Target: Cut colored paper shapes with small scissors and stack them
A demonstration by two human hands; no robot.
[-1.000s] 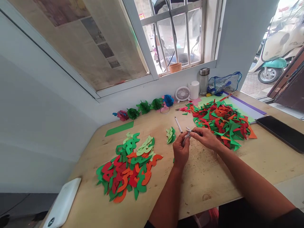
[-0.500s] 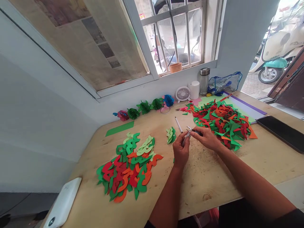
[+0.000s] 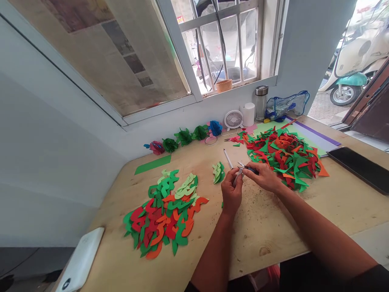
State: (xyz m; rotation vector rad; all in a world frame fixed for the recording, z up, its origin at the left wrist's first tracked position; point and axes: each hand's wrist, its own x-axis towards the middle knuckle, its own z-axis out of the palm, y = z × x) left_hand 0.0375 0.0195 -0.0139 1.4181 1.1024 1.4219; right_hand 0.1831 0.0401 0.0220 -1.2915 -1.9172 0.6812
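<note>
My two bare hands meet above a pale wooden desk (image 3: 261,227), right of its middle. My left hand (image 3: 232,190) is closed on a small pale object (image 3: 238,177), mostly hidden by the fingers. My right hand (image 3: 265,177) grips a dark-handled tool (image 3: 254,170), its thin metallic tip close to the pale object; whether they touch I cannot tell. Brown specks (image 3: 253,202) lie on the wood below. Just beyond my fingers are a white pen (image 3: 227,159) and, to its left, a small stack of green paper cutouts (image 3: 218,172).

To the left spreads a heap of curved paper pieces (image 3: 164,215) in red, orange and greens; to the right, a mound of pointed paper scraps (image 3: 282,156) in red, green and orange.

Along the back stands a clear bottle (image 3: 261,107) with a metal lid, its contents too unclear to name. Touching or just beside it, a transparent blue-edged pouch (image 3: 281,105) shows something blue inside. An orange-brown pot (image 3: 224,85) sits on the windowsill; I cannot see into it.

A white device (image 3: 81,261) at the near left carries a round dark mark too small to read. Through the window bars, a red sign (image 3: 180,19) has lettering I cannot make out.
</note>
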